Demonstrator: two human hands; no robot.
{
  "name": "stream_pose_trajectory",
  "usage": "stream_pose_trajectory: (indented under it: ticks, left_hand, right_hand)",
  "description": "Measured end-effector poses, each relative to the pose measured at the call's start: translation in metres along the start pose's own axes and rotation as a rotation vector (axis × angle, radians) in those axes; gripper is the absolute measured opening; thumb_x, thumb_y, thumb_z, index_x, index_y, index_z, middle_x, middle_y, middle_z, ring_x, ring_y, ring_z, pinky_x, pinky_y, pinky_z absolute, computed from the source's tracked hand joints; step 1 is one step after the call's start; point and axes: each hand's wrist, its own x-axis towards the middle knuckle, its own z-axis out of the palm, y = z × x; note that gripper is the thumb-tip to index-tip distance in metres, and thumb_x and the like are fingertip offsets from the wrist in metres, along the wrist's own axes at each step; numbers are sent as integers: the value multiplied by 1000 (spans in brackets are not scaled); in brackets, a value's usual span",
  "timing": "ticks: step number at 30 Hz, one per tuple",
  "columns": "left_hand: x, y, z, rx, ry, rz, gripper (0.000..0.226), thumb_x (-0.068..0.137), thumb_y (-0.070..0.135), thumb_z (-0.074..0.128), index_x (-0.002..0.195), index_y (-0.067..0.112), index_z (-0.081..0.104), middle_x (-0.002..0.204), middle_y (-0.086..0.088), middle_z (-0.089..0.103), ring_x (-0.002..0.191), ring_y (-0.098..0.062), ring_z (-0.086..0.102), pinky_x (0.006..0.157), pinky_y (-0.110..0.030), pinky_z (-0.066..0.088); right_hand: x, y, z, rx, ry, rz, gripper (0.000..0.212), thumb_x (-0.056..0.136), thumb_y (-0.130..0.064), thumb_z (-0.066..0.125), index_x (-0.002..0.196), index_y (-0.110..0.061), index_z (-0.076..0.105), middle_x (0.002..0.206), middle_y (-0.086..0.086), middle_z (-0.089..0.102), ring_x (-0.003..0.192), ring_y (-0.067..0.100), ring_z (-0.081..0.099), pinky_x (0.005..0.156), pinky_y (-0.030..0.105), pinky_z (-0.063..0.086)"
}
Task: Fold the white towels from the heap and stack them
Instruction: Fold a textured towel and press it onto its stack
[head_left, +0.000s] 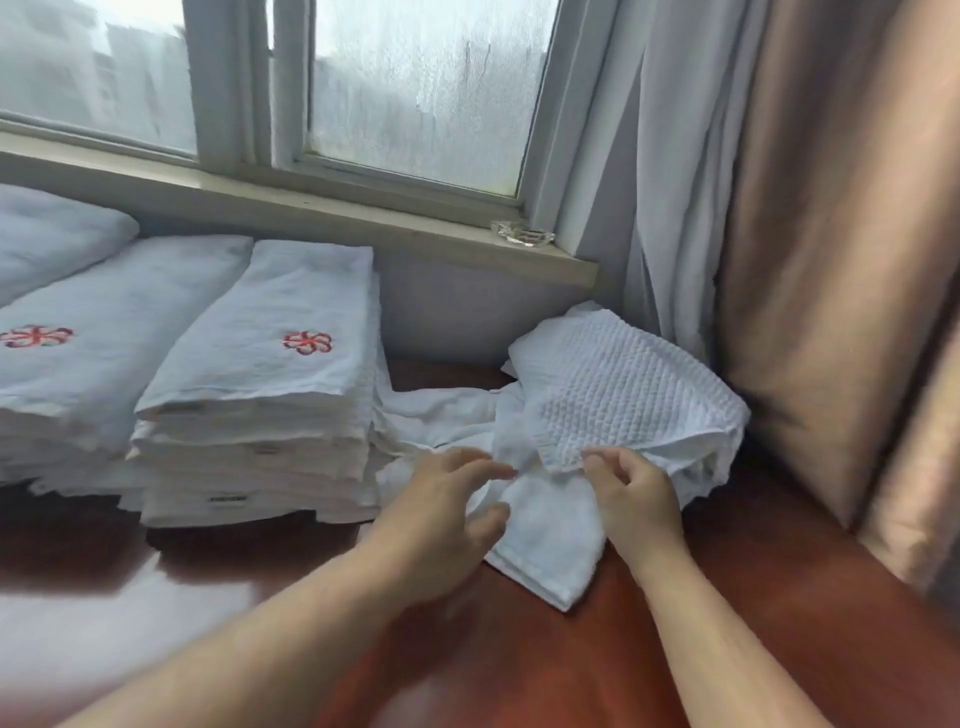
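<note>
Here, on the right side of a glossy reddish-brown wooden table (727, 597), a heap of crumpled white towels (457, 410) lies against the wall below the window, beside a pale sheer curtain (670, 182) and a tan curtain (831, 260). On top of it sits a white waffle-weave towel (623, 395). The right hand (634, 499) pinches that towel's near edge with curled fingers. The left hand (441, 514) reaches in with fingers fairly straight and thumb apart, holding nothing, its fingertips at a smooth white towel (545, 551) that spills from the heap toward the person. Just left of the heap stands a stack of folded white towels (260, 415) with a red flower emblem on top; a second stack (78, 364) sits beside it. A clear glass dish (522, 232) rests on the window sill (311, 208).
</note>
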Motion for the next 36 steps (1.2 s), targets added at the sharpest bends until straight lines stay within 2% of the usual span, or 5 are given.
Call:
stream_pose_trajectory:
  ticks: [8,14,25,29,36]
  left_hand:
    - [54,-23,48,375,-86,-83,87,69,90,30,146,50,26,164,15,18,151,-13,12,120,-46,14]
    - [61,-31,47,318,-15,-79,77,72,84,32,142,51,28,155,17,34,142,-14,32,116,-43,29]
    - [63,-9,34,-821,259,-305,30,94,49,48,91,32,72,91,7,72,58,-7,62,51,-18,42]
    - [70,-13,27,-1334,62,-614,62,95,64,46,124,12,62,114,-12,72,86,-18,76,69,-27,56]
    - [68,-18,21,-1368,-248,-451,79,81,51,73,143,7,50,132,-17,65,117,-21,65,109,-39,43]
  right_hand:
    - [18,10,2,165,28,64,35,80,-48,59,110,-36,72,107,-17,72,107,14,67,97,45,56]
    - [14,-5,-9,626,31,97,40,83,-45,70,120,-29,71,110,-9,75,95,16,75,67,27,56]
    - [9,-14,-14,898,-326,149,47,76,-44,82,118,-27,73,102,-8,67,92,9,68,75,23,54]
    - [1,-19,-11,865,-594,75,66,71,-48,87,130,-22,68,110,0,69,106,17,67,83,26,55]
    - [-6,-25,-13,692,-800,54,66,83,-50,77,136,-13,63,123,11,68,107,33,70,86,34,52]
